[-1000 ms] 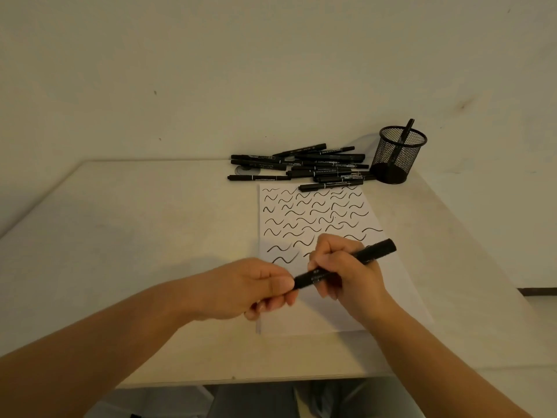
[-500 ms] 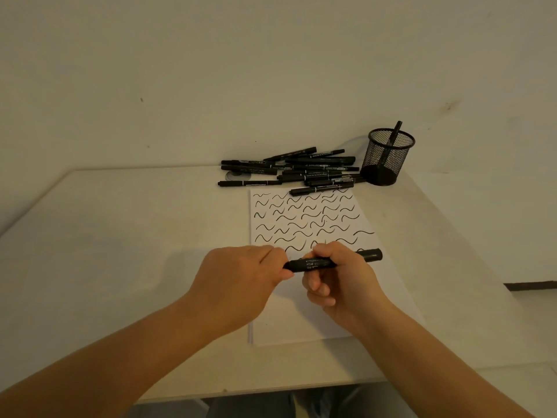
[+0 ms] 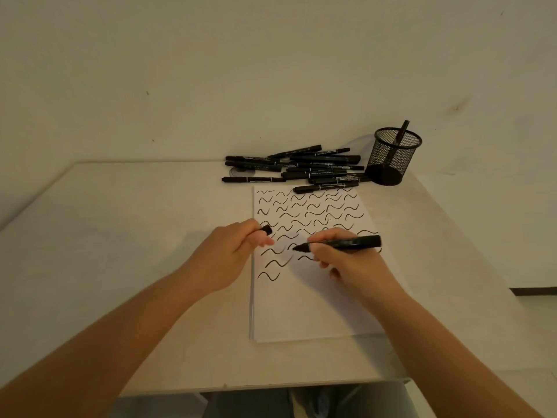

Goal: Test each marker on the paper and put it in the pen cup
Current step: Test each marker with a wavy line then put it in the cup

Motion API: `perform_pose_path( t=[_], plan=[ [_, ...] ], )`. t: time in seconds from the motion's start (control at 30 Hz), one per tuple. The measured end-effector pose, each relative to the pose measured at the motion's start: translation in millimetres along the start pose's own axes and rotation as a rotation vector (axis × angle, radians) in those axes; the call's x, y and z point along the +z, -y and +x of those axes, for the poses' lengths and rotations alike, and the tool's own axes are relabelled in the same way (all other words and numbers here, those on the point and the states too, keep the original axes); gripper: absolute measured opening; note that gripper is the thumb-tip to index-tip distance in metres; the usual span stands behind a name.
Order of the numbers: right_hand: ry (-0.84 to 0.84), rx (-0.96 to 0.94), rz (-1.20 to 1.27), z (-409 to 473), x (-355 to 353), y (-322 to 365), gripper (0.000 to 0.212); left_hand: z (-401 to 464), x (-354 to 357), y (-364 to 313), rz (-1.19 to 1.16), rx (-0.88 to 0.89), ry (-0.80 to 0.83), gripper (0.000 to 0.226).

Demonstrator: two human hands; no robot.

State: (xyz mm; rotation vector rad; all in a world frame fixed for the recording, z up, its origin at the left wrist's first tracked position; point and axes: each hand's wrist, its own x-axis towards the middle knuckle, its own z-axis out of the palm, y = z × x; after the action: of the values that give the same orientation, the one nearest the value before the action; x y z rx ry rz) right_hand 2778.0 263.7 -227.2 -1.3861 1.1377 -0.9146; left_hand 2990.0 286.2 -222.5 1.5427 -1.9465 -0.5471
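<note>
Cap (image 3: 266,229) now pulled off, pinched in left hand (image 3: 232,254) | right hand (image 3: 346,260) grips marker (image 3: 340,244) lying left-right, tip leftward just above paper (image 3: 313,306) | next: tip down, judged.

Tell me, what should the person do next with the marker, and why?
Probably lower the marker so its tip touches the paper and draw one squiggle. The cap is off and held in the left hand, the right hand grips the marker, and its bare tip points at the sheet near the latest squiggles.
</note>
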Motion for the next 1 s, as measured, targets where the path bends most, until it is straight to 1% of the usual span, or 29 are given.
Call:
perform_pose_path(
  t=[0.03, 0.07, 0.17, 0.23, 0.33, 0.4, 0.47, 0.63, 0.7, 0.77, 0.83, 0.87, 1.0],
  plan=[
    [0.024, -0.026, -0.004, -1, 6, -1, 0.008, 3, 6, -1, 0.002, 0.010, 0.002, 0.022],
    [0.012, -0.064, -0.023, -2, 11, -3, 0.008, 7, 13, -1, 0.007, 0.013, 0.010, 0.021],
    [-0.148, -0.131, -0.138, -4, 15, -11, 0.015, 10, 27, 6, 0.001, 0.011, 0.027, 0.022],
    [-0.185, -0.126, -0.147, -5, 12, -15, 0.017, 9, 30, 11, -0.059, -0.007, 0.011, 0.022],
    [-0.101, -0.145, -0.180, -5, 14, -17, 0.018, 9, 30, 15, -0.119, -0.037, -0.010, 0.027],
    [-0.047, -0.161, -0.201, -6, 16, -17, 0.017, 10, 31, 16, -0.111, -0.035, -0.011, 0.026],
    [-0.053, -0.167, -0.228, -6, 17, -17, 0.015, 10, 31, 17, -0.124, -0.031, -0.012, 0.026],
    [-0.171, -0.156, -0.267, -3, 11, -21, 0.018, 10, 31, 19, -0.151, -0.041, -0.009, 0.023],
    [-0.250, -0.167, -0.276, -3, 6, -21, 0.021, 10, 32, 19, -0.161, -0.050, -0.004, 0.022],
    [-0.305, -0.219, -0.237, -2, 3, -18, 0.017, 10, 32, 19, -0.163, -0.051, -0.007, 0.020],
    [-0.275, -0.247, -0.155, -2, 5, -16, 0.013, 10, 32, 19, -0.139, -0.043, -0.004, 0.017],
    [-0.248, -0.249, -0.108, -3, 6, -15, 0.014, 9, 32, 19, -0.112, -0.041, -0.004, 0.015],
    [-0.199, -0.185, 0.113, -3, 4, -13, 0.016, 7, 32, 17, -0.044, -0.021, -0.031, 0.013]
  ],
)
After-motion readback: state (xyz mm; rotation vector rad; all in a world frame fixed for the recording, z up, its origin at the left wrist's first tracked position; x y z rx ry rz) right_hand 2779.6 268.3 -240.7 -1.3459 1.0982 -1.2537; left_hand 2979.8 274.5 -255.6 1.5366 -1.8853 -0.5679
